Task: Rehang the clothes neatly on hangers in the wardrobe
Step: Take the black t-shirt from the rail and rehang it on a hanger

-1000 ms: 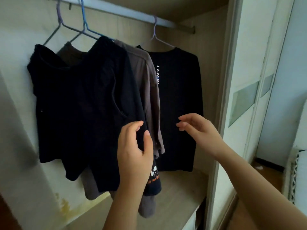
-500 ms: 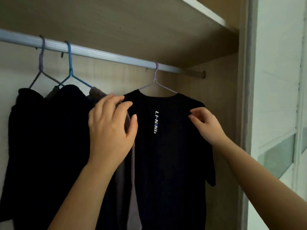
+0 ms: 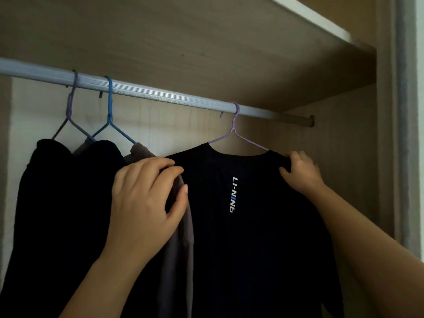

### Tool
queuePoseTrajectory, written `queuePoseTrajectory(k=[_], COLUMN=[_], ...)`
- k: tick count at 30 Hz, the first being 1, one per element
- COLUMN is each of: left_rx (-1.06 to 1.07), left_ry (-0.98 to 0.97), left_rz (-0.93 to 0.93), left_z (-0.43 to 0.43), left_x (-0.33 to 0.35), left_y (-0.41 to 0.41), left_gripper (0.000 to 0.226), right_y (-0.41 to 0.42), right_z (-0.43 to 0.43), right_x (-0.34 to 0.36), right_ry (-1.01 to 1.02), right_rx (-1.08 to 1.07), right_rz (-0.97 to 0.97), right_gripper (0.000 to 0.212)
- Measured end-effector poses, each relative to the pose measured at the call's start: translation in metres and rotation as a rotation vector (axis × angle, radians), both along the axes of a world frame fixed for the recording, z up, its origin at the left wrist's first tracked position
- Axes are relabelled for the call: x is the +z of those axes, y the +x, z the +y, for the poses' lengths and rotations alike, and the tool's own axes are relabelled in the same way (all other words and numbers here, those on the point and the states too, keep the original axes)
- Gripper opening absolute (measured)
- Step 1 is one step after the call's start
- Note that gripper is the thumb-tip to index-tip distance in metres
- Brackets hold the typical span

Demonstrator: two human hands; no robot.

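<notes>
Tee (image 3: 252, 237) hangs on the lilac hanger (image 3: 236, 131), hooked near the right end of the rail (image 3: 160, 92). In frame it fills the 5 o'clock area, with the print running down the middle and facing you.

Your right hand (image 3: 300, 171), at 3 o'clock, pinches the tee's right shoulder, thumb under the cloth and fingers over the top.

Your left hand (image 3: 146, 200), at 8 o'clock, has its fingers curled over the tee's left shoulder where it meets the grey shirt (image 3: 181, 237). The thumb lies in front on the grey cloth. Can't tell whether it actually grasps either one.

Grey shirt touches the tee, and its top meets the blue hanger (image 3: 110, 115). Dark clothes (image 3: 57, 203) sit at 9 o'clock, under the blue hanger and a grey hanger (image 3: 70, 111). Shelf (image 3: 206, 42) is at 12 o'clock, above the rail.
</notes>
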State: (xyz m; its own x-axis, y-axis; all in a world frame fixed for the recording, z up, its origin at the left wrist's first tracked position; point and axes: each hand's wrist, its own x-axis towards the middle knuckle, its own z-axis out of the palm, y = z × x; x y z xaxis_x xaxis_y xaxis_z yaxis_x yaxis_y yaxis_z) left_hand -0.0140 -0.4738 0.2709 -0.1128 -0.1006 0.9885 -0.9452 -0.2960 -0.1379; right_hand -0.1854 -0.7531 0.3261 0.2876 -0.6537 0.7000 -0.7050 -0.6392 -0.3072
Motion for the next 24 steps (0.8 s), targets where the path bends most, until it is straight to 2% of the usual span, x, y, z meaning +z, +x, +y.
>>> queuePoseTrajectory(k=[3,8,11,14,20,24], left_rx=[0.003,0.004,-0.004,-0.008,-0.028,-0.046], left_ry=[0.025,0.040,0.039,0.060,0.088,0.132], left_rz=[0.017,0.004,-0.004,-0.002,0.009,0.018], left_z=[-0.003,-0.007,-0.006,-0.003,0.007,0.014], left_x=[-0.002,-0.003,-0.003,-0.003,0.001,-0.001], left_y=[0.002,0.005,0.006,0.006,0.005,0.005], left_gripper=[0.030,0.030,0.029,0.030,0.031,0.034], right_y=[0.002,0.008,0.012,0.013,0.016,0.013], right_z=[-0.001,0.005,0.012,0.024,0.050,0.067], right_x=[0.004,0.007,0.012,0.016,0.030,0.039], right_ry=[-0.047,0.012,0.046,0.041,-0.043,-0.024], right_rx=[-0.007,0.089,0.104,0.073,0.008,0.008], right_rz=[-0.007,-0.047,-0.033,-0.058,-0.133,-0.128], right_gripper=[0.043,0.018,0.027,0.019,0.018,0.018])
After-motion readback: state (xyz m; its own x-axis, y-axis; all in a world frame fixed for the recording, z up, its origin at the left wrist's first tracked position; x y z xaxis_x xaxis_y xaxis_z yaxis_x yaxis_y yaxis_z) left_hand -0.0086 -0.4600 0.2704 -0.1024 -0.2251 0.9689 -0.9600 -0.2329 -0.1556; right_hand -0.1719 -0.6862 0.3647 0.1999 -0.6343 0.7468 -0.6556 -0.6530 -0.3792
